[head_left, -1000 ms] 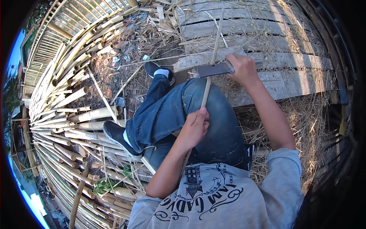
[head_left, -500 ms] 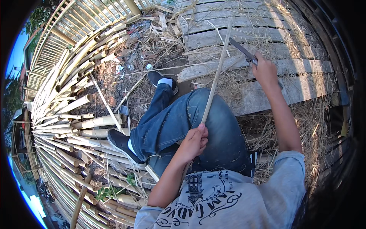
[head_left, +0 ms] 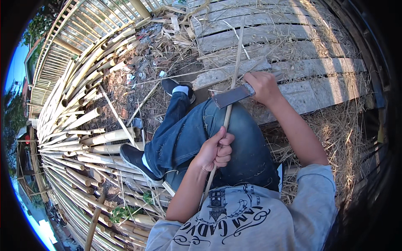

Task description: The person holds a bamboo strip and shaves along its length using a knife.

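Observation:
My left hand (head_left: 217, 149) is closed around a long, thin bamboo strip (head_left: 238, 58). The strip slants up over my bent knee and past the edge of the wooden boards, its lower end running down toward my shirt. In my right hand (head_left: 263, 87) is a knife, gripped by a handle that my fingers mostly hide. Its broad dark blade (head_left: 231, 97) lies across the strip just above the knee, flat face showing. Whether the edge bites into the strip, I cannot tell.
Weathered boards (head_left: 295, 69) strewn with shavings lie ahead and to the right. Many bamboo poles (head_left: 109, 137) spread along the left, below a bamboo fence (head_left: 90, 31). My shoe (head_left: 137, 161) rests against the poles. Dry straw (head_left: 335, 138) covers the ground at right.
My right hand has brought the knife left and nearer, from over the boards onto the strip, and its blade has turned. The strip now extends below my left hand.

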Action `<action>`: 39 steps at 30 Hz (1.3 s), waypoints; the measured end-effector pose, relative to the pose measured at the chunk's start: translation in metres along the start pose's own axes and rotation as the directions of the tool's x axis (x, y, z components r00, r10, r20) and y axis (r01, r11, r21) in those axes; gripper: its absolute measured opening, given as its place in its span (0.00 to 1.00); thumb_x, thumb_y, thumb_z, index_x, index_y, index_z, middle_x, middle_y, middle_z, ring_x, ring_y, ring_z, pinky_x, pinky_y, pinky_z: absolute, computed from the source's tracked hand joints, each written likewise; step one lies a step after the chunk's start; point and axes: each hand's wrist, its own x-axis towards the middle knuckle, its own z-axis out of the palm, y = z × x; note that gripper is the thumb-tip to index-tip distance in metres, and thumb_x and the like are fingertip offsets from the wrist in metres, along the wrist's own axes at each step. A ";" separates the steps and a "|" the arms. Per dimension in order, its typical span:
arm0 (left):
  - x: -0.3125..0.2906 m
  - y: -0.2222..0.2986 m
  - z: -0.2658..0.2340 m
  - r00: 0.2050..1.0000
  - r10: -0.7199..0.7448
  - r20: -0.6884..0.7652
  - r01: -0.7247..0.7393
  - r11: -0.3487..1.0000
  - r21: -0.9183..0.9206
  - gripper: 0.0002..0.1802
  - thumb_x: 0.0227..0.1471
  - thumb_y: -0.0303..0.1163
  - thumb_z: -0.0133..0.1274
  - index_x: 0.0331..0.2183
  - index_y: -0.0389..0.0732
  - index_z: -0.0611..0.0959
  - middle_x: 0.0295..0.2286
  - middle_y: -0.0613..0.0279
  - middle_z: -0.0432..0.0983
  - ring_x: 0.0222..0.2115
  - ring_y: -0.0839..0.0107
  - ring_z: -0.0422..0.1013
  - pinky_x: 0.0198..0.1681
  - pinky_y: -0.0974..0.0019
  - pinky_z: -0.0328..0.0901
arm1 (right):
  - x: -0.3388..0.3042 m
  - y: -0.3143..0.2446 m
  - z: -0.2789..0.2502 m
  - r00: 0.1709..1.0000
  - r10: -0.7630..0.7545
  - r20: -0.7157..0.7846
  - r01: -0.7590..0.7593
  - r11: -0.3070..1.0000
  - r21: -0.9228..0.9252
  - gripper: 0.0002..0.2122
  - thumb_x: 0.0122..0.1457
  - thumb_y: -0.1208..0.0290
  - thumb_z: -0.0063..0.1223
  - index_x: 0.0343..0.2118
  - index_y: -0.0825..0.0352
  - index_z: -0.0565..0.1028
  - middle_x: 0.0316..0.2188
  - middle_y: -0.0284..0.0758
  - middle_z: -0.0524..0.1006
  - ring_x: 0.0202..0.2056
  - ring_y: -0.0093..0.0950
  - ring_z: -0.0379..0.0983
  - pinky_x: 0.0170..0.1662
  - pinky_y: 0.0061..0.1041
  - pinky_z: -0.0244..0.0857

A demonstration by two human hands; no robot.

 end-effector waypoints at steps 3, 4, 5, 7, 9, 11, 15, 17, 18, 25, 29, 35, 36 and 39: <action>-0.012 -0.018 -0.008 1.000 -0.012 0.008 0.012 1.000 -0.007 0.27 0.60 0.61 0.31 0.19 0.54 0.57 0.10 0.79 0.42 0.08 0.87 0.37 0.09 0.78 0.31 | 0.022 0.050 -0.027 0.737 0.674 -0.053 -0.657 0.695 -0.293 0.10 0.49 0.67 0.55 0.33 0.64 0.72 0.23 0.43 0.77 0.30 0.45 0.75 0.33 0.43 0.68; -0.016 -0.031 -0.013 0.997 -0.028 0.067 0.028 1.000 0.004 0.26 0.60 0.61 0.30 0.19 0.54 0.57 0.10 0.79 0.42 0.08 0.87 0.37 0.09 0.77 0.31 | 0.013 0.080 -0.043 0.707 0.689 -0.161 -0.704 0.661 -0.259 0.10 0.50 0.68 0.54 0.34 0.64 0.72 0.24 0.44 0.77 0.31 0.46 0.75 0.33 0.44 0.68; -0.017 -0.039 -0.019 0.996 -0.049 0.070 0.050 0.999 -0.004 0.26 0.61 0.61 0.30 0.19 0.54 0.57 0.10 0.79 0.42 0.08 0.87 0.37 0.09 0.78 0.31 | 0.008 0.100 -0.056 0.663 0.697 -0.273 -0.749 0.627 -0.216 0.10 0.51 0.68 0.52 0.35 0.65 0.72 0.26 0.45 0.78 0.31 0.46 0.76 0.34 0.44 0.68; -0.020 -0.040 -0.021 0.997 -0.056 0.044 0.057 0.998 -0.017 0.26 0.61 0.60 0.29 0.20 0.53 0.57 0.10 0.79 0.42 0.08 0.87 0.38 0.09 0.78 0.32 | 0.020 0.066 -0.077 0.728 0.644 -0.234 -0.685 0.683 -0.251 0.10 0.50 0.68 0.53 0.35 0.65 0.72 0.25 0.44 0.78 0.30 0.46 0.75 0.34 0.44 0.68; -0.016 -0.031 -0.011 0.998 -0.041 0.054 0.041 0.999 -0.016 0.26 0.61 0.60 0.29 0.20 0.53 0.57 0.10 0.79 0.42 0.08 0.87 0.38 0.09 0.78 0.32 | 0.009 0.023 -0.087 0.851 0.510 -0.127 -0.525 0.809 -0.264 0.10 0.47 0.70 0.55 0.34 0.64 0.72 0.23 0.43 0.77 0.28 0.45 0.75 0.32 0.43 0.68; -0.006 -0.017 -0.003 0.997 -0.043 0.056 0.043 0.999 0.003 0.25 0.62 0.59 0.30 0.20 0.53 0.57 0.11 0.78 0.43 0.09 0.86 0.39 0.09 0.77 0.33 | 0.002 -0.017 -0.083 0.937 0.350 -0.015 -0.348 0.924 -0.157 0.11 0.43 0.72 0.57 0.32 0.64 0.71 0.21 0.41 0.76 0.26 0.43 0.75 0.29 0.41 0.67; -0.003 -0.013 0.016 0.999 0.003 -0.034 0.000 0.996 0.084 0.25 0.63 0.57 0.30 0.21 0.51 0.59 0.11 0.77 0.44 0.09 0.86 0.39 0.09 0.77 0.34 | -0.015 -0.058 -0.054 0.964 0.154 0.219 -0.144 0.988 -0.064 0.13 0.39 0.72 0.59 0.29 0.64 0.69 0.19 0.38 0.74 0.24 0.39 0.75 0.27 0.37 0.67; -0.003 -0.013 0.021 0.960 0.147 -0.237 -0.061 0.941 0.334 0.24 0.64 0.54 0.30 0.22 0.49 0.60 0.12 0.76 0.46 0.09 0.85 0.41 0.10 0.77 0.36 | -0.020 -0.048 -0.030 0.968 0.060 0.242 -0.072 0.997 0.041 0.12 0.40 0.73 0.59 0.29 0.65 0.70 0.19 0.39 0.75 0.24 0.40 0.74 0.27 0.37 0.67; -0.003 -0.013 0.023 0.960 0.147 -0.238 -0.061 0.941 0.332 0.24 0.64 0.54 0.30 0.22 0.49 0.60 0.12 0.76 0.46 0.09 0.85 0.41 0.10 0.77 0.36 | -0.016 -0.043 -0.024 0.968 0.060 0.243 -0.073 0.996 0.043 0.12 0.40 0.73 0.59 0.29 0.65 0.70 0.19 0.39 0.75 0.24 0.40 0.74 0.27 0.37 0.67; -0.011 -0.044 0.028 0.895 0.328 -0.302 -0.110 0.820 0.562 0.23 0.64 0.53 0.29 0.22 0.49 0.59 0.12 0.77 0.45 0.10 0.84 0.42 0.12 0.75 0.38 | 0.013 0.084 -0.057 0.681 0.719 -0.137 -0.713 0.609 -0.348 0.14 0.51 0.69 0.52 0.42 0.65 0.74 0.28 0.46 0.78 0.32 0.47 0.76 0.36 0.44 0.69; -0.025 -0.040 0.021 0.824 0.481 -0.301 -0.175 0.720 0.671 0.23 0.65 0.50 0.30 0.23 0.46 0.61 0.14 0.76 0.49 0.13 0.84 0.45 0.14 0.76 0.41 | -0.009 0.066 -0.109 0.761 0.619 -0.192 -0.645 0.695 -0.316 0.13 0.50 0.69 0.53 0.39 0.65 0.74 0.25 0.46 0.78 0.30 0.46 0.76 0.34 0.41 0.68; -0.007 -0.023 0.020 0.753 0.612 -0.240 -0.160 0.525 0.836 0.23 0.65 0.46 0.33 0.24 0.41 0.68 0.16 0.76 0.54 0.16 0.84 0.49 0.17 0.75 0.46 | -0.032 -0.069 -0.081 0.929 0.297 0.218 -0.303 0.953 -0.007 0.10 0.40 0.77 0.56 0.29 0.64 0.71 0.19 0.40 0.75 0.22 0.42 0.73 0.27 0.37 0.66; -0.006 -0.024 0.019 0.742 0.629 -0.232 -0.162 0.504 0.849 0.23 0.65 0.45 0.34 0.24 0.40 0.69 0.16 0.76 0.54 0.16 0.84 0.49 0.18 0.75 0.47 | -0.035 -0.075 -0.065 0.936 0.227 0.268 -0.246 0.968 0.040 0.11 0.38 0.78 0.55 0.28 0.64 0.70 0.19 0.40 0.74 0.22 0.41 0.73 0.26 0.37 0.65; -0.008 -0.029 0.019 0.657 0.716 -0.237 -0.073 0.373 0.925 0.22 0.65 0.40 0.34 0.25 0.34 0.69 0.13 0.57 0.63 0.15 0.64 0.61 0.21 0.63 0.56 | -0.027 -0.077 -0.040 0.960 0.117 0.253 -0.146 0.984 0.100 0.13 0.37 0.75 0.59 0.28 0.64 0.69 0.19 0.39 0.73 0.22 0.41 0.72 0.25 0.37 0.65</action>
